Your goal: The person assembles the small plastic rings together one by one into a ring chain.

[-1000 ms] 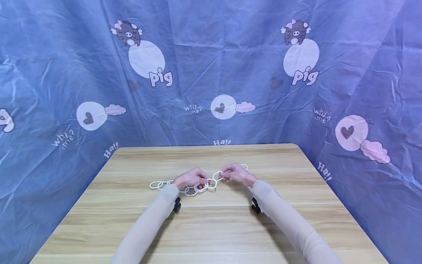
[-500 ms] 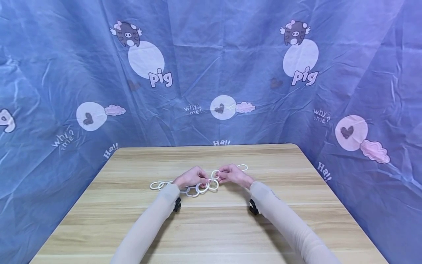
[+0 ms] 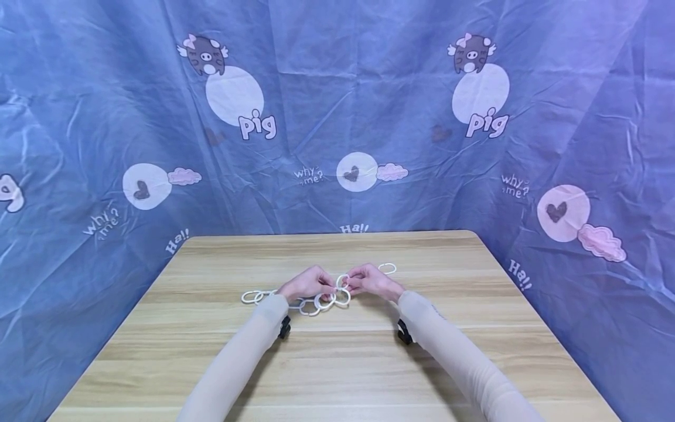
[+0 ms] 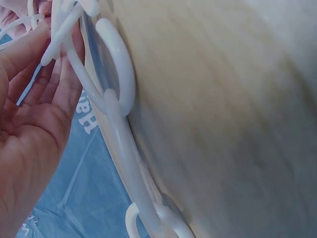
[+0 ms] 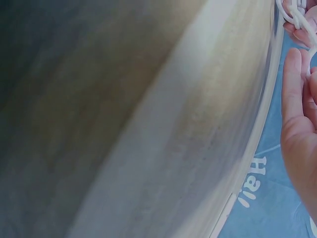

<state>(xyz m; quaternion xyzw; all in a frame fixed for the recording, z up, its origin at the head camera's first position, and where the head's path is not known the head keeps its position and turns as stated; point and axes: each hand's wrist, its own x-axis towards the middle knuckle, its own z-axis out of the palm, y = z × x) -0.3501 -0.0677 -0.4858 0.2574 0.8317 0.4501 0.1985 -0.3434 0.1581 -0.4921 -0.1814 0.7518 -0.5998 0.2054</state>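
Near the middle of the table, in the head view, my left hand point(image 3: 308, 284) pinches the end of a chain of white plastic links point(image 3: 309, 308). The chain trails off to the left over the wood, partly behind my wrist. My right hand point(image 3: 373, 281) pinches a single white C-shaped link point(image 3: 341, 279) against the chain's end link point(image 3: 343, 298); whether the two are hooked together, I cannot tell. In the left wrist view, linked ovals point(image 4: 119, 64) hang beside my palm. The right wrist view has my right thumb and fingers on the link point(image 5: 310, 62) at the frame's edge.
One loose white link point(image 3: 387, 268) lies behind my right hand. The wooden table point(image 3: 337, 363) ends at a blue printed curtain point(image 3: 316, 199) at the back and both sides. Each wrist wears a black camera mount point(image 3: 404, 332).
My right hand has moved a little left, bringing its link up to the chain's end beside my left fingers. The left hand has hardly moved. More of the loose link now shows.
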